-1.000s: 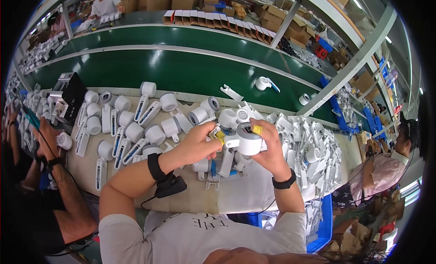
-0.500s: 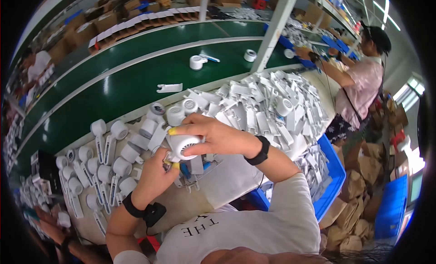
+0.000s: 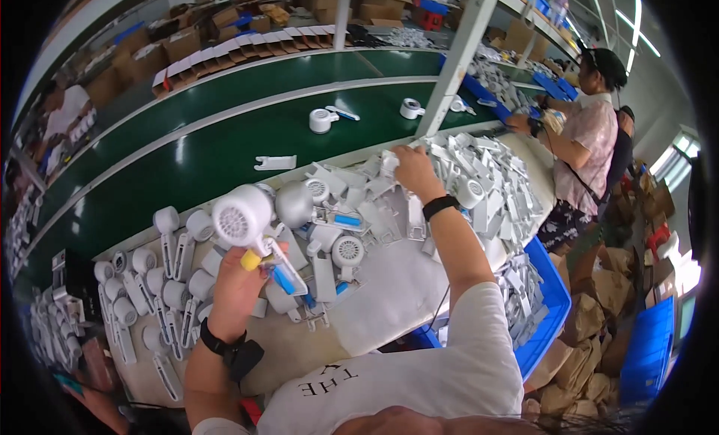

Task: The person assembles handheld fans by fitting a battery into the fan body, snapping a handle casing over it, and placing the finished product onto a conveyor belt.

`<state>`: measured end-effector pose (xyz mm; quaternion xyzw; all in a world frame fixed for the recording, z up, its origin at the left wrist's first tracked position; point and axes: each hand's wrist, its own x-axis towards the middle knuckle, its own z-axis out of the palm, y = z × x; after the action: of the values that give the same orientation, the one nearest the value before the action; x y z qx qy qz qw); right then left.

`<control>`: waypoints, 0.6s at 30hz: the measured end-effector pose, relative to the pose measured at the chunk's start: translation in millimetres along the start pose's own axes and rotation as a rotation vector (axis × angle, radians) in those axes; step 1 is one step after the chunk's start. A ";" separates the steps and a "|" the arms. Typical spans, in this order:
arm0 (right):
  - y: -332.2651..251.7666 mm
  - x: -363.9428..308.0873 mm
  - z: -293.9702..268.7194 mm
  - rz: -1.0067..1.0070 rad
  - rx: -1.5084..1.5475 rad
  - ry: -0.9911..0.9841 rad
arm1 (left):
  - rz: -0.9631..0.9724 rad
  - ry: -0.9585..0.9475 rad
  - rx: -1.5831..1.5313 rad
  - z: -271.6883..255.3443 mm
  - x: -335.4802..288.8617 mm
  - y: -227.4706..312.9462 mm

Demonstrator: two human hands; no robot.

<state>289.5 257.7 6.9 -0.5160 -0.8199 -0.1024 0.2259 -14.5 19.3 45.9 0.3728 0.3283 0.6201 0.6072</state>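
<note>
My left hand [image 3: 243,281] is closed round the handle of a white handheld fan [image 3: 243,216], holding it above the bench. The fan's round grille faces up, and a blue battery [image 3: 283,279] shows in its uncovered handle. One of the fingers on this hand wears a yellow finger cot. At the far side of the bench my right hand [image 3: 416,173] reaches to the edge of a heap of white plastic handle covers [image 3: 449,184]. Its fingers are bent over a white plastic cover [image 3: 388,165]; the fingertips are partly hidden.
Several finished-looking fans [image 3: 176,294] lie in rows at the left. More fan parts [image 3: 347,251] lie mid-bench. A green conveyor [image 3: 217,147] runs behind, carrying a few fans. A blue bin [image 3: 550,315] of parts stands at the right, near a metal post [image 3: 457,68] and a co-worker [image 3: 592,128].
My right hand has left the fan and moved far right to the heap of covers. My left hand has raised and turned the fan, now holding it alone.
</note>
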 end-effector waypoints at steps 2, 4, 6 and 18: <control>24.1 1.9 13.2 0.134 -0.154 -0.273 | -0.032 -0.002 -0.032 -3.0 10.6 -3.9; 20.3 7.7 4.9 0.164 -0.120 -0.328 | -0.115 -0.014 -0.015 -10.5 13.6 -7.5; 8.9 10.9 -8.6 0.172 -0.167 -0.327 | -0.126 -0.010 -0.007 -7.1 14.9 -9.8; -63.4 -158.3 -67.8 0.320 1.325 -0.532 | -0.017 0.001 -0.103 -20.6 8.7 -17.7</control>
<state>308.7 75.6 -4.9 -0.3919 -0.6516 0.5781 0.2962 -23.1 29.7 20.8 0.3380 0.2995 0.6314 0.6304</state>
